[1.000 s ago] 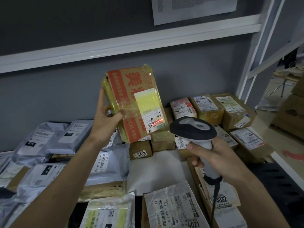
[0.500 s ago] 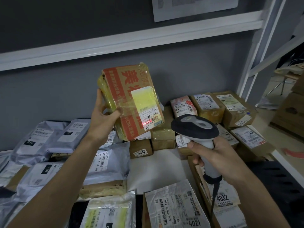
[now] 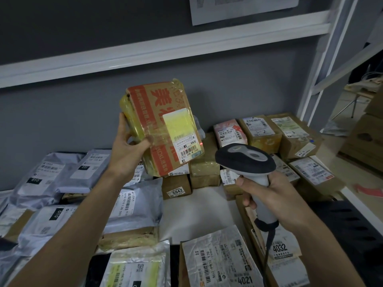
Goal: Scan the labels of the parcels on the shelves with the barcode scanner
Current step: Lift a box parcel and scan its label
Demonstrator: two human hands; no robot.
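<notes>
One box (image 3: pixel 161 129) up over the shelf, left hand (image 3: pixel 129 150) gripping its edge, label facing scanner (image 3: pixel 246 162) w/ right hand (image 3: pixel 275 199) wrapped round the handle. Looks light, stiff; tape wrap prob slick, so grip edges.

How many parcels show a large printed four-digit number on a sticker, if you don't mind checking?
3: small box 5942 mid-shelf, parcel 4021 at the bottom, parcel 4032 beside the scanner cord. Others may be hidden.
</notes>
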